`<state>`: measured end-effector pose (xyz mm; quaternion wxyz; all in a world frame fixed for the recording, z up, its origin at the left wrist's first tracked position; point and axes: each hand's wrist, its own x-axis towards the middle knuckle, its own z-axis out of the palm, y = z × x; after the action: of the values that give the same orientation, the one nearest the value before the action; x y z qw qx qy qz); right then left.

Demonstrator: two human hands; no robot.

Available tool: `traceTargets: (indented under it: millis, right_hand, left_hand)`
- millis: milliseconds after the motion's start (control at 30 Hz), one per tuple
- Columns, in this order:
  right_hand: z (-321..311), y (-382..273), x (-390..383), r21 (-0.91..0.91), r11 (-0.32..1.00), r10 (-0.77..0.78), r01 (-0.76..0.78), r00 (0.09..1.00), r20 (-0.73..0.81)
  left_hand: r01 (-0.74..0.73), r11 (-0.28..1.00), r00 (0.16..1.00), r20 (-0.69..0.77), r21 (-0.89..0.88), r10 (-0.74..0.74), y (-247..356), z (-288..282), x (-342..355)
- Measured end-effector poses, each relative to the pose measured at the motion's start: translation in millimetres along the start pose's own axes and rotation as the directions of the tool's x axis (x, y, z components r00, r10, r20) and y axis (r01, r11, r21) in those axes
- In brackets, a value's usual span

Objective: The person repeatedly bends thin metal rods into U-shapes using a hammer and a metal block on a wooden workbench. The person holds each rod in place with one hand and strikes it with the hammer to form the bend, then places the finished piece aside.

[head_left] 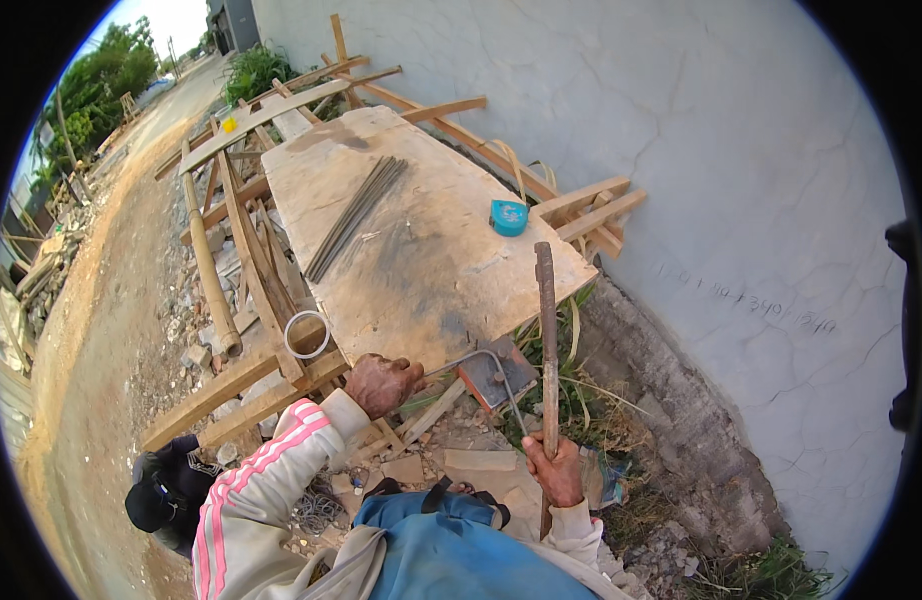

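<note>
My left hand [383, 386] is closed round one end of a thin grey metal rod [468, 357], which bends sharply near its middle. From the bend, the rod runs down to the fingers of my right hand [556, 470]; whether they grip it too I cannot tell. That hand is wrapped round a long rusty metal bar [547, 340] standing nearly upright. Beside the bend lies a dark plate [511, 378] with a reddish edge and short pins. On the wooden board [441, 180] rest a bundle of thin metal rods [356, 217] and a teal tape measure [508, 217].
Wooden beams [243, 230] support and surround the board. A white ring [307, 334] hangs by its near left corner. A cracked grey wall [701, 150] closes off the right. At lower left sits a black object [161, 500]; a dirt road [111, 330] runs along the left.
</note>
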<state>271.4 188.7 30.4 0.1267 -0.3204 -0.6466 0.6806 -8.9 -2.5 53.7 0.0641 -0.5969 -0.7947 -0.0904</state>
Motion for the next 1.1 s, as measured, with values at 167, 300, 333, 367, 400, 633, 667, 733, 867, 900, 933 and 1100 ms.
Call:
traceTargets:
  millis: [167,300,333,367,400,633,667,733,867,900,933,1100]
  right_hand:
    - [-1,3,2,0.032,0.999,0.035,-0.036,0.999,0.014]
    - [-2,3,2,0.082,0.994,0.077,-0.078,0.997,0.005]
    - [-3,3,2,0.086,0.994,0.071,-0.071,0.997,0.005]
    - [-3,2,2,0.082,0.993,0.080,-0.080,0.997,0.000]
    - [-3,2,2,0.084,0.994,0.063,-0.064,0.998,0.016]
    - [-5,2,8,0.052,0.997,0.056,-0.057,0.998,0.029]
    - [-5,3,10,0.033,0.998,0.057,-0.057,0.998,0.020]
    - [-6,5,12,0.032,0.998,0.052,-0.052,0.999,0.011]
    - [-7,8,14,0.032,0.997,0.068,-0.068,0.998,-0.004]
    - [-7,7,13,0.041,0.998,0.053,-0.054,0.999,0.009]
    - [-7,6,13,0.033,0.997,0.062,-0.063,0.998,0.009]
    - [-7,-1,12,0.041,0.997,0.068,-0.070,0.997,0.046]
  left_hand:
    - [-0.088,0.996,0.996,0.024,0.011,0.087,-14,3,6]
    - [-0.147,0.988,0.989,-0.030,-0.045,0.146,-26,5,11]
    - [-0.143,0.988,0.989,-0.033,-0.049,0.142,-26,6,12]
    - [-0.132,0.990,0.991,-0.020,-0.052,0.132,-25,6,11]
    - [-0.114,0.992,0.993,-0.032,-0.054,0.113,-22,5,10]
    - [0.171,0.984,0.984,-0.037,-0.042,-0.173,11,1,5]
    - [0.194,0.980,0.974,-0.107,-0.053,-0.199,16,4,8]
    - [0.211,0.967,0.953,-0.189,-0.139,-0.235,29,14,18]
    - [0.151,0.947,0.930,-0.285,-0.283,-0.234,44,36,44]
    - [0.132,0.946,0.932,-0.289,-0.296,-0.220,43,39,47]
    - [0.119,0.938,0.940,-0.267,-0.327,-0.212,41,41,50]
    - [0.055,0.940,0.934,-0.315,-0.336,-0.167,35,45,54]
